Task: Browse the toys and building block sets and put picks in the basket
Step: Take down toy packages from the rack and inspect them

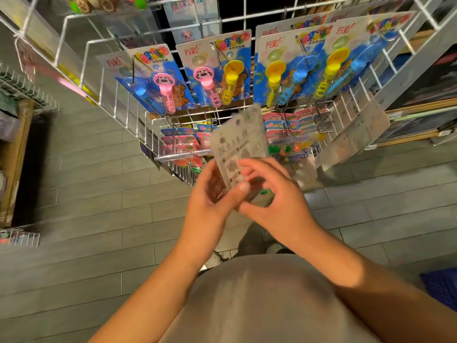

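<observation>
Both hands, left (210, 194) and right (274, 194), pinch toy card (238, 142) by lower edge. Likely light, stiff backing; grip edges, avoid blister.

both my forearms reach forward and meet in front of my torso, bare to the elbow. my left hand (210, 194) grips the lower left edge of the toy card (241, 147), thumb laid across its near face, fingers curled behind. my right hand (274, 194) comes in at the card's right side, back of the hand up, fingertips (247, 169) bent onto the card's lower face. the wrists lie just below the card.
</observation>
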